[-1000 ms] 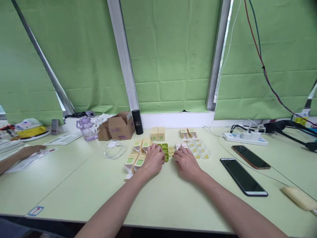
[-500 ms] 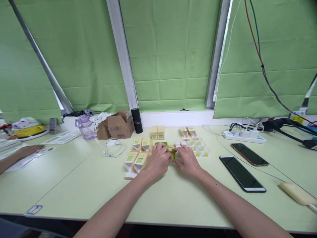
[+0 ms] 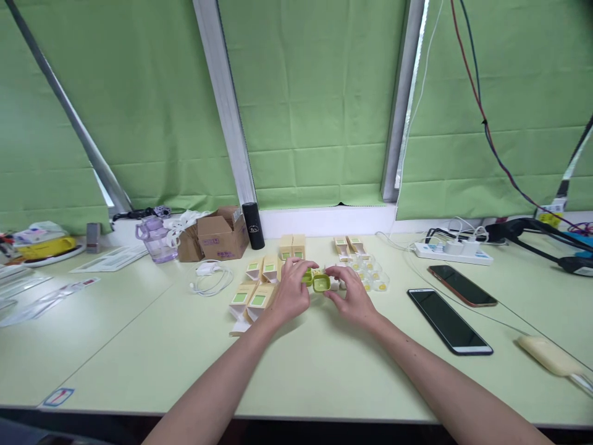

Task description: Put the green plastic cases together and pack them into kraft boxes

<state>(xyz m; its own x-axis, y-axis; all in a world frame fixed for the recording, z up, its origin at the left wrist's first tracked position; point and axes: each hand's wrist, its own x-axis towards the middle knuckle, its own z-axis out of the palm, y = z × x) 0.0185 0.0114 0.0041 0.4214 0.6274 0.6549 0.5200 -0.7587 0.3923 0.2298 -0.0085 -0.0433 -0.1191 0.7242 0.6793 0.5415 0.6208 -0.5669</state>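
Note:
A small square green box (image 3: 321, 283) sits open side up between my hands. My right hand (image 3: 351, 295) has thumb and forefinger around its right edge. My left hand (image 3: 291, 290) is just left of it, fingers apart and bent over another green piece (image 3: 307, 277), partly hidden. Small yellowish pieces (image 3: 317, 272) lie just behind the box. Beside my right fingers is a clear tray (image 3: 378, 281) of round cups with yellow bits inside. Cream cartons with green squares (image 3: 259, 299) stand to the left of my left hand.
More cartons (image 3: 293, 246) stand behind, and two tilted ones (image 3: 349, 247) at back right. A black cylinder (image 3: 253, 226), cardboard box (image 3: 223, 233) and purple jug (image 3: 157, 240) line the back left. Two phones (image 3: 449, 321), a power strip (image 3: 454, 253) and cables lie right.
My left fingers have loosened and lifted off the green box, whose open inside now shows. My right hand stays at its right side. Another person's hand at the far left has left the view.

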